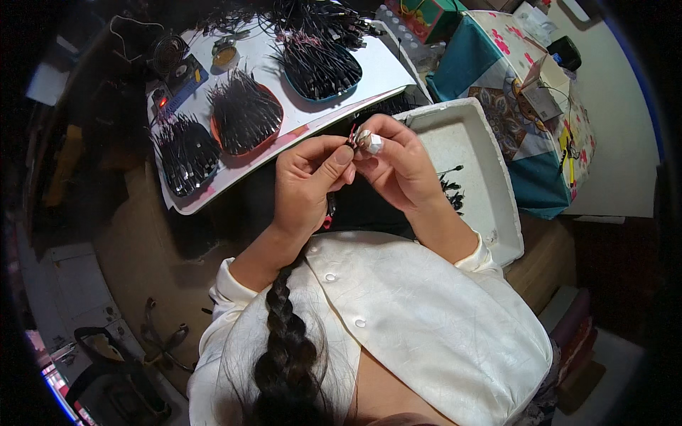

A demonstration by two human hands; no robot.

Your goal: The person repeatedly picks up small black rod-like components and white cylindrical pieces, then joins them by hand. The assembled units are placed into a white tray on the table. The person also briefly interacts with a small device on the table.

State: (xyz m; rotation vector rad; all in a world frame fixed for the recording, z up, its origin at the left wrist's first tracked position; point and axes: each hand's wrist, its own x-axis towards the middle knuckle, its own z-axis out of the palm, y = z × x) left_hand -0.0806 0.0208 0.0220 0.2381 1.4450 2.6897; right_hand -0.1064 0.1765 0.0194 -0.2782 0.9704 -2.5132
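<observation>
Left hand [307,179] and right hand [398,165] both pinch one small wired silver part [365,141], white tray [474,142] at 3 o'clock, dishes of black wires [245,113] at 10 o'clock.

1. Beyond the fingers [346,155], a board [387,71] carries three dishes of wired parts [245,113].
2. Right of the fingers lies a tray [490,177], holding a few wired pieces [449,190], probably alike.
3. Right of the tray stands a cloth-covered box [526,106].

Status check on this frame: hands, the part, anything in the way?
Left hand and right hand both pinch the small wired part. Held above white tray. Nothing blocking.
</observation>
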